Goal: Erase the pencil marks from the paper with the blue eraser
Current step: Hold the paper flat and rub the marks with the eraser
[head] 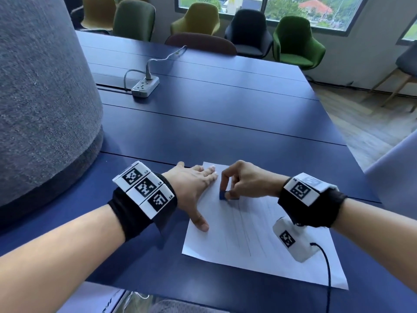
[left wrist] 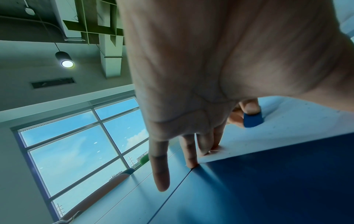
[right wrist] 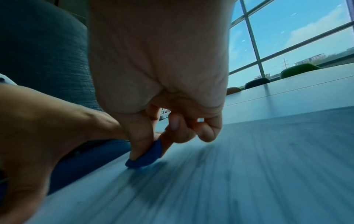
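While the right hand (head: 244, 181) pinches one small blue eraser (head: 222, 195) on one white paper sheet (head: 259, 240), left hand (head: 191, 188), fingers (head: 209, 173) flat, pins its nine-o'clock edge to the dark-blue tabletop (head: 225, 123).

Blue eraser (head: 222, 196), white paper (head: 259, 256) bearing seemingly grey pencil lines (head: 244, 231).

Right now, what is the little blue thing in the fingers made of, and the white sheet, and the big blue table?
The blue eraser looks like soft matte rubber: rounded, worn edges, no shine. The paper is thin and matte white, lying flat with faint pencil lines. The table seems a hard painted or laminated board, though I can't be sure: smooth blue planks with seams and a soft sheen from the window.
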Available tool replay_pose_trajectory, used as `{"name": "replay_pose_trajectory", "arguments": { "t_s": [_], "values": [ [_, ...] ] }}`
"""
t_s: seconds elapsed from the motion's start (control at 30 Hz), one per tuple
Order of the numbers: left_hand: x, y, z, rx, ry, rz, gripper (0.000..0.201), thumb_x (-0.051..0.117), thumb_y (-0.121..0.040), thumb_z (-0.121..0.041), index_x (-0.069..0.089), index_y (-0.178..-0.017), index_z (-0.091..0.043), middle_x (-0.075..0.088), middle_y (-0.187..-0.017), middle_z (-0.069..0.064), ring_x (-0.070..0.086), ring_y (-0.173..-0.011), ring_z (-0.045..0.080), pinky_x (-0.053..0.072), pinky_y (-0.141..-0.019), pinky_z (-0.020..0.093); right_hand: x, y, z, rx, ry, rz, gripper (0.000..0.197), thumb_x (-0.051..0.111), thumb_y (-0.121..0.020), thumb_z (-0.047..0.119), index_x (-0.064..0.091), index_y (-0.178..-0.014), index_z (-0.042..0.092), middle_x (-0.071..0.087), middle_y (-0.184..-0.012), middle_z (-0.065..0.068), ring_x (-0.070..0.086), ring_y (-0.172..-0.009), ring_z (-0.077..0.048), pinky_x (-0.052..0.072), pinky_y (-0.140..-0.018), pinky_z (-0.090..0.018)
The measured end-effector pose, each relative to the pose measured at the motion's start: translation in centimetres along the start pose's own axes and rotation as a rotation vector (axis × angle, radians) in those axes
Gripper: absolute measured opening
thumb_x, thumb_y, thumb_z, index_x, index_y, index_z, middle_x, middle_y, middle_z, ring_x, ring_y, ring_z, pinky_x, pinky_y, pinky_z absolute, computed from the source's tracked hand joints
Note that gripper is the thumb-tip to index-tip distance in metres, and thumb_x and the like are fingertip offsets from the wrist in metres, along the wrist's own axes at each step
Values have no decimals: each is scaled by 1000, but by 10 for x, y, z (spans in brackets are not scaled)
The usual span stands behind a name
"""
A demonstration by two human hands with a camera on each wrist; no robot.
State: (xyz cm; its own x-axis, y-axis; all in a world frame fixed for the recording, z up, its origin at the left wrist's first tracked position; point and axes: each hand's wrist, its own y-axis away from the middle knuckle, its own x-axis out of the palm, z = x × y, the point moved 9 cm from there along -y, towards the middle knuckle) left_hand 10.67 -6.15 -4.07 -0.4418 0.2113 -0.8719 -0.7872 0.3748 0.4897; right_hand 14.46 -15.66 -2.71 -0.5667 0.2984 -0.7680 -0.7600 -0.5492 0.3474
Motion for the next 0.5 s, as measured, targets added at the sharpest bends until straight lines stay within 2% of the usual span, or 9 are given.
{"name": "replay_pose_trajectory", "arguments": {
  "t_s": [0.1,0.13,0.23,0.27,0.3,0.4,0.43,0.5],
  "values": [
    [1,0,0,-5,-9,9,133,72,-62,-76,-4,-158,-23,-7,-165,-5,0,-151,13,17,-114,46,-16,5,0,-1,5,-202,9,71,-75,14,70,-74,23,59,-62,6,51,-55,-4,39,-55,-19],
    [2,-1,0,-8,-9,12,133,72,-62,-76,-4,-158,-25,-8,-165,-5,0,-151,13,16,-114,47,-11,10,2,-14,-14,-189,11,71,-74,12,70,-74,23,58,-61,6,50,-53,-4,38,-54,-18],
    [2,0,-2,-15,-18,26,132,73,-62,-75,-4,-158,-26,-8,-165,-4,0,-151,14,17,-115,50,28,32,14,-75,-33,75,11,69,-77,8,71,-78,19,55,-58,6,46,-49,-4,36,-49,-15],
    [2,-1,-2,-16,-26,29,132,73,-62,-75,-4,-158,-26,-8,-165,-3,1,-151,14,17,-115,50,33,36,16,-77,-9,120,10,69,-77,9,72,-80,18,55,-60,6,46,-51,-5,36,-49,-15],
    [1,-1,-2,-17,-33,32,132,73,-63,-75,-4,-158,-25,-8,-165,-3,1,-151,14,17,-115,50,30,35,15,-72,3,99,9,69,-78,10,72,-82,18,56,-61,5,46,-52,-5,36,-49,-15],
    [2,-1,-2,-22,-24,39,132,74,-63,-73,-5,-158,-27,-9,-165,-3,0,-151,15,19,-115,50,12,32,8,-30,-43,-104,8,68,-78,11,71,-81,18,61,-64,1,48,-50,-4,36,-48,-10],
    [2,-1,-2,-24,-12,40,132,75,-63,-72,-5,-158,-28,-9,-165,-4,-1,-151,15,19,-115,50,13,35,9,-32,-55,-114,8,67,-79,10,71,-81,17,60,-63,2,48,-48,-3,35,-47,-9],
    [2,1,-2,-25,3,45,131,76,-63,-71,-4,-158,-29,-9,-165,-5,-1,-151,15,18,-116,50,31,45,15,-74,-53,11,9,67,-79,7,71,-82,15,56,-59,5,47,-46,-2,36,-47,-9]
  ]
}}
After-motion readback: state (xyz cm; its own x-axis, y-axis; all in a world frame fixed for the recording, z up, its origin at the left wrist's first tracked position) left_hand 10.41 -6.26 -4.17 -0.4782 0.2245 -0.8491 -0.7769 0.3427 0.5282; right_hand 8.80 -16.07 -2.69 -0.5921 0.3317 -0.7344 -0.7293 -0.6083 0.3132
